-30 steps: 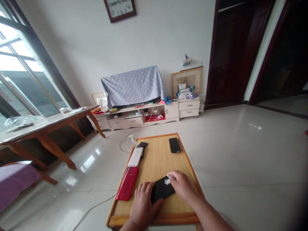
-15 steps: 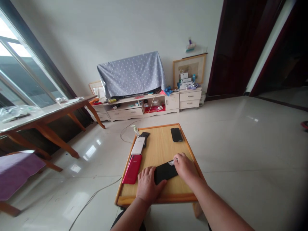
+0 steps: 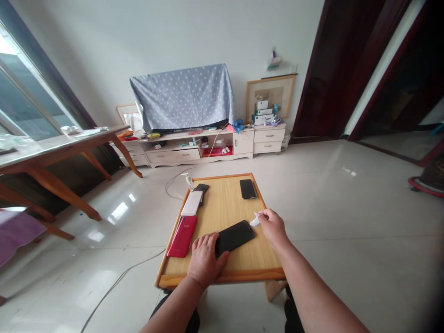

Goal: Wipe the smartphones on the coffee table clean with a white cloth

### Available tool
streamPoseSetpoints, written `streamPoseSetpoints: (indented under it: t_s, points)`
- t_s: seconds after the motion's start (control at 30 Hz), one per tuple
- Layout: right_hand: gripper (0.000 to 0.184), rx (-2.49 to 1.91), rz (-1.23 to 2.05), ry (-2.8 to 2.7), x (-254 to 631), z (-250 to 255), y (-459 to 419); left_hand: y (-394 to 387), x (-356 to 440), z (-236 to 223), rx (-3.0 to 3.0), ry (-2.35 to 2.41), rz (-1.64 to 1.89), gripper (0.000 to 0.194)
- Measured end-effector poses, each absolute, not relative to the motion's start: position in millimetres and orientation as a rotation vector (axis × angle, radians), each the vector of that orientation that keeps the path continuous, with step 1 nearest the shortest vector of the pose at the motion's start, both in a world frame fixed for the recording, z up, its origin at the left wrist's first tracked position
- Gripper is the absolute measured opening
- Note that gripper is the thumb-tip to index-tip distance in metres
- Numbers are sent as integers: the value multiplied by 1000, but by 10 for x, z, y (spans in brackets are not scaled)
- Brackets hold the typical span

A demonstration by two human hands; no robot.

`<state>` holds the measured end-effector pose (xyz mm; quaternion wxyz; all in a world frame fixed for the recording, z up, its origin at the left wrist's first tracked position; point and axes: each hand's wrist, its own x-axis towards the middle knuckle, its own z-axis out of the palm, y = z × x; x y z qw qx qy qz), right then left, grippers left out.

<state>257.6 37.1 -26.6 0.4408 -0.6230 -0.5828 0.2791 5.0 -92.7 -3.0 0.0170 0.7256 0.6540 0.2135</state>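
Our left hand (image 3: 204,260) lies on the black phone (image 3: 235,237), fingers spread, near the table's (image 3: 225,277) front edge. Our right hand (image 3: 272,227) pinches a white wipe (image 3: 255,221) just beside the phone.

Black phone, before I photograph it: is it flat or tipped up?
Flat: the black phone lies on the wooden table, with the left hand touching its end.

Low wooden table (image 3: 225,199) with a red phone (image 3: 182,237), a white phone (image 3: 191,203), three black phones (image 3: 233,237)
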Motion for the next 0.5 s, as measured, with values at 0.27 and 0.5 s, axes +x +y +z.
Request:
streamPoseSetpoints:
  t_s: [0.27, 0.5]
  points:
    - [24, -1556, 807, -1412, 2570, -252, 397, -948, 130, 67, 2311, 2035, 583, 56]
    - [12, -1624, 837, -1465, 2570, -183, 379, -937, 294, 207, 2315, 1961, 378, 76]
